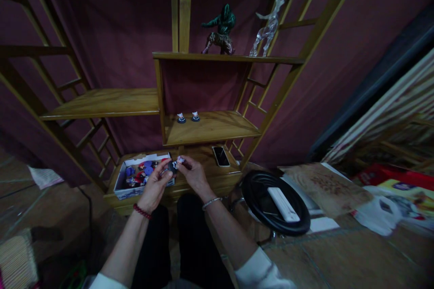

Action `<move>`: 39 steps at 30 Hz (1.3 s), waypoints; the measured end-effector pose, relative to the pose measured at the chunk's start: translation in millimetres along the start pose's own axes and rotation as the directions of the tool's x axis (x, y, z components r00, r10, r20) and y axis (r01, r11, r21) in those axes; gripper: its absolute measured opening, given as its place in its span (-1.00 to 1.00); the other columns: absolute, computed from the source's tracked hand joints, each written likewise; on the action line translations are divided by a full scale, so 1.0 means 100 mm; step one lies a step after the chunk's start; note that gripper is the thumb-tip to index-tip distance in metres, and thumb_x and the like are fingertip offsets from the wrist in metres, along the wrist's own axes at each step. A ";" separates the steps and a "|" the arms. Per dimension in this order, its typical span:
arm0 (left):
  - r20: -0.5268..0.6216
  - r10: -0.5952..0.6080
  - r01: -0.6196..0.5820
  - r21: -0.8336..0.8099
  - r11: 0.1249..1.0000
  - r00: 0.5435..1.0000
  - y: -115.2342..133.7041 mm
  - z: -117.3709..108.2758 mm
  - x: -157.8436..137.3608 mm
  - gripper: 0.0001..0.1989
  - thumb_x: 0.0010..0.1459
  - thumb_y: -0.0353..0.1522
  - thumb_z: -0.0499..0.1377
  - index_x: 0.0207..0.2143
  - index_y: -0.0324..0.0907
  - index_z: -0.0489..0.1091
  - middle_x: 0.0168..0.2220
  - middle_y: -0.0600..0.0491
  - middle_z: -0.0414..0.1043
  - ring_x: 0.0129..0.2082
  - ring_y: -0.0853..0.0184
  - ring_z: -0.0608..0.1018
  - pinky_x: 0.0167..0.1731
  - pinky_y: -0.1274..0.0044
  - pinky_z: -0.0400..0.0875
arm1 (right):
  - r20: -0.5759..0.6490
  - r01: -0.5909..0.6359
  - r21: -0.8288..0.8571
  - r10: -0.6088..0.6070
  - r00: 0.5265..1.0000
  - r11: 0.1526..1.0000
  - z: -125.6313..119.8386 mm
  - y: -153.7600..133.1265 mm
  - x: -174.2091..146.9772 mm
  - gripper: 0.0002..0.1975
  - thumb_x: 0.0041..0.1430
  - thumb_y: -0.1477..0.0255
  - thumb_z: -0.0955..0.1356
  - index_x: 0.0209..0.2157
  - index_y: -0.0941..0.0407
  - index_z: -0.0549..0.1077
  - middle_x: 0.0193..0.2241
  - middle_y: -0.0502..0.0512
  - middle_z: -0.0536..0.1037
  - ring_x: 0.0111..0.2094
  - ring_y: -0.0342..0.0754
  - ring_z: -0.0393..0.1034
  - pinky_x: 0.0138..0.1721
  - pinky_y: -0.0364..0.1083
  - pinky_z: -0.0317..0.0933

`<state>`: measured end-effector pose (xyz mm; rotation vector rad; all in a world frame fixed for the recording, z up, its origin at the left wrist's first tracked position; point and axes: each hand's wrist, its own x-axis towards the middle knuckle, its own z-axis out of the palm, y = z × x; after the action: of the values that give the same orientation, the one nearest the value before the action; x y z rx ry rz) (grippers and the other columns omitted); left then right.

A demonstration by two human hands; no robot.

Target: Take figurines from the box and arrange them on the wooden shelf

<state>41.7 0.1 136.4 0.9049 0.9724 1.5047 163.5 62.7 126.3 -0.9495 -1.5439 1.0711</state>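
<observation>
Between my two hands is a small figurine [174, 165] with a dark round base and a whitish top. My left hand [158, 180] grips the dark base, and the fingers of my right hand [192, 172] pinch the pale upper part. To the left, a white box [119, 191] holds several small red, blue and purple pieces. Two similar figurines, a left one [181, 118] and a right one [195, 116], stand upright side by side on the middle shelf [213, 130] above my hands.
A green-hooded crouching statue [222, 29] and a clear deer figure [267, 27] stand on the upper shelf [233, 57]. A phone [221, 156] lies on the bottom shelf. To the right, a black round stool [251, 189] bears a white narrow box [283, 204]. Cardboard [327, 187] lies on the floor.
</observation>
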 end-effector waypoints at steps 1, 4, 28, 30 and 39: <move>0.000 -0.001 0.001 0.001 1.000 1.000 0.00 0.01 0.00 -0.53 -0.12 -0.34 0.26 -0.08 -0.11 0.35 -0.05 0.01 0.34 -0.07 0.27 0.38 -0.13 0.48 0.33 | 0.000 0.004 -0.001 -0.004 1.000 1.000 -0.01 -0.01 -0.01 -0.75 -0.05 0.38 0.36 -0.25 0.05 0.47 -0.36 -0.03 0.54 -0.34 -0.11 0.42 -0.21 -0.11 0.29; -0.002 -0.003 0.003 0.003 1.000 1.000 -0.02 0.03 0.00 -0.54 -0.12 -0.34 0.26 -0.08 -0.11 0.35 -0.04 0.01 0.33 -0.06 0.26 0.37 -0.13 0.49 0.33 | -0.001 0.018 -0.011 -0.018 1.000 1.000 -0.04 -0.02 -0.02 -0.75 -0.05 0.40 0.36 -0.25 0.04 0.47 -0.34 -0.03 0.54 -0.33 -0.11 0.42 -0.20 -0.10 0.29; -0.058 -0.137 0.113 -0.299 0.947 0.989 -0.09 0.06 -0.03 -0.75 -0.09 -0.41 0.27 -0.28 -0.23 0.43 -0.25 0.04 0.46 -0.30 0.41 0.48 -0.22 0.53 0.39 | 0.170 0.186 -0.105 -0.167 0.971 0.977 -0.20 -0.18 -0.06 -0.76 0.03 0.35 0.34 -0.21 0.06 0.46 -0.29 0.02 0.53 -0.30 -0.12 0.41 -0.21 -0.14 0.27; -0.048 -0.154 0.130 -0.327 0.936 0.987 -0.09 0.06 -0.04 -0.78 -0.09 -0.40 0.28 -0.32 -0.26 0.43 -0.30 0.03 0.47 -0.33 0.41 0.49 -0.24 0.53 0.40 | 0.214 0.194 -0.120 -0.166 0.963 0.974 -0.21 -0.19 -0.06 -0.76 0.04 0.34 0.34 -0.20 0.06 0.45 -0.29 0.01 0.52 -0.30 -0.12 0.40 -0.22 -0.15 0.26; 0.031 -0.217 0.214 -0.361 0.908 0.976 -0.08 0.06 -0.09 -0.80 0.01 -0.34 0.21 -0.34 -0.31 0.42 -0.39 -0.03 0.50 -0.43 0.37 0.52 -0.39 0.57 0.41 | 0.338 0.227 -0.113 -0.178 0.924 0.967 -0.27 -0.23 -0.02 -0.73 0.04 0.35 0.34 -0.17 0.07 0.44 -0.28 0.01 0.52 -0.29 -0.13 0.40 -0.24 -0.16 0.25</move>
<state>51.3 -7.1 130.5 0.5069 0.7391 1.4362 189.2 58.9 151.3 -0.7139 -1.9737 1.0083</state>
